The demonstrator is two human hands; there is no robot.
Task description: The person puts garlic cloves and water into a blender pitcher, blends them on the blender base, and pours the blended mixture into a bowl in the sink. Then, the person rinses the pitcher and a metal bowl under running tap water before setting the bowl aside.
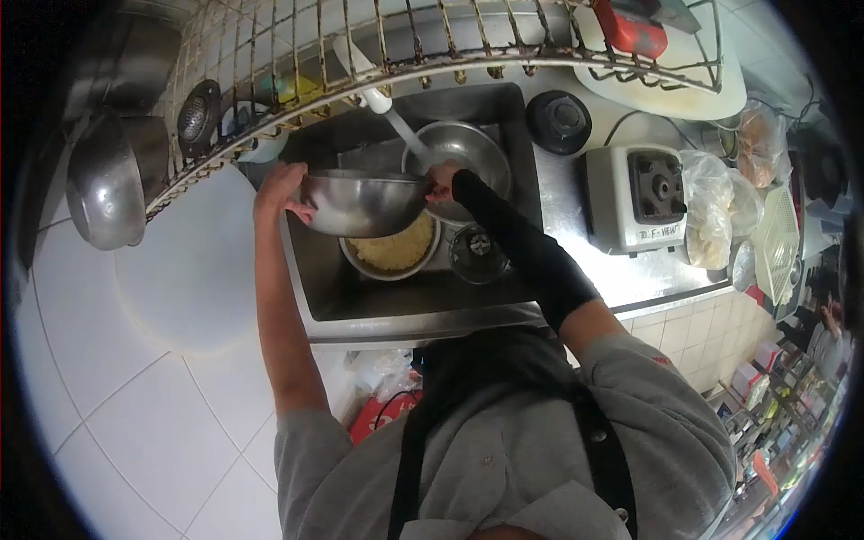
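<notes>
Over the sink (360,301), my left hand (286,191) grips the left rim of a large steel bowl (364,205), and my right hand (443,180) holds its right rim. The bowl is tilted, and its inside is mostly hidden. Below it in the sink is a second bowl (394,270) with pale yellow grainy food (393,249). Water runs from the faucet (376,99) into a round metal pan (468,155) behind my right hand. A clear blender jug (478,256) with a blade sits beside the food bowl.
A blender base (634,198), black lid (559,121) and plastic bags (711,211) stand on the right counter. A rusty wire rack (396,67) hangs above the sink. At left are a round white board (193,270) and a hanging metal pot (105,184). Another person (826,346) is far right.
</notes>
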